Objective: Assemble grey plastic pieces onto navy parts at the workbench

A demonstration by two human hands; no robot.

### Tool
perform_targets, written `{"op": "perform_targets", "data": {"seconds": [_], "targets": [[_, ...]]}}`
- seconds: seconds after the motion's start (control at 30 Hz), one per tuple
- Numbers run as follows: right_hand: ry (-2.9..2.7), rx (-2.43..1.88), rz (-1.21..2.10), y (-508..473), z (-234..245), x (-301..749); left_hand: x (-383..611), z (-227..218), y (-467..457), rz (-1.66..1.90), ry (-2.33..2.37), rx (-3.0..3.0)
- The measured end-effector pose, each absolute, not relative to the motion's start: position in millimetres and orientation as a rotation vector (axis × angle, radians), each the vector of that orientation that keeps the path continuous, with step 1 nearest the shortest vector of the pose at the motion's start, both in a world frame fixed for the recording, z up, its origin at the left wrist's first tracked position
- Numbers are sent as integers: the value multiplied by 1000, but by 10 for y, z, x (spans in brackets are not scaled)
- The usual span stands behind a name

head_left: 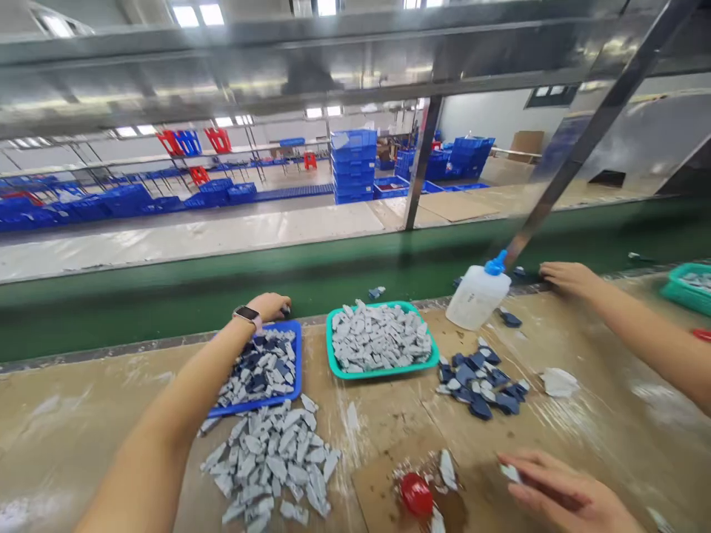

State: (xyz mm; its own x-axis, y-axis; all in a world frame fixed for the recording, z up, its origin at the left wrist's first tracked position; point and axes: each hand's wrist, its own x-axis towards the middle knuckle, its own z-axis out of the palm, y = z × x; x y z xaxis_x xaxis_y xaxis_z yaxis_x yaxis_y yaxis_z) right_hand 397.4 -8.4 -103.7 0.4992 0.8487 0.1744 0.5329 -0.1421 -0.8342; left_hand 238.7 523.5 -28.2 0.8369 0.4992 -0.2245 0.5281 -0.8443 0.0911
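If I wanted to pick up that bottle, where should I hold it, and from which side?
Probably around the middle of the bottle, from the near left: its broad body looks easier to hold than the narrow blue cap, and a dark piece lies by its right foot.

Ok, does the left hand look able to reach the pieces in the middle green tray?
Probably yes: the green tray sits just right of the left hand, nothing tall between; but the hand seems to hold a small piece.

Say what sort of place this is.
Probably a factory floor: stacked blue crates stand in the background, a green strip, perhaps a conveyor belt, runs along the worktable, and a teal tray is heaped with small grey parts.
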Motion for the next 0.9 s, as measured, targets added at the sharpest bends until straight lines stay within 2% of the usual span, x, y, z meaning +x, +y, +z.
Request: {"op": "perform_targets", "data": {"seconds": [0.2,0.3,0.4,0.57,0.77,0.9], "targets": [[-1071,-1936,352,-27,-893,3558,1986,-36,4807,296,967,2691],[-1187,-1903,359,-4,-923,3440,1654,107,4175,517,940,2553],[-1308,-1882,358,6,-978,3380,1331,42,3399,629,746,2200],[-1308,-1856,483,-14,-1024,3383,1108,-361,2246,560,608,1512],[-951,-1601,748,-28,-679,3417,1503,-547,1446,337,757,1447],[-978,-1538,664,-2,-380,3334,1803,-513,1194,365,647,1406]]}}
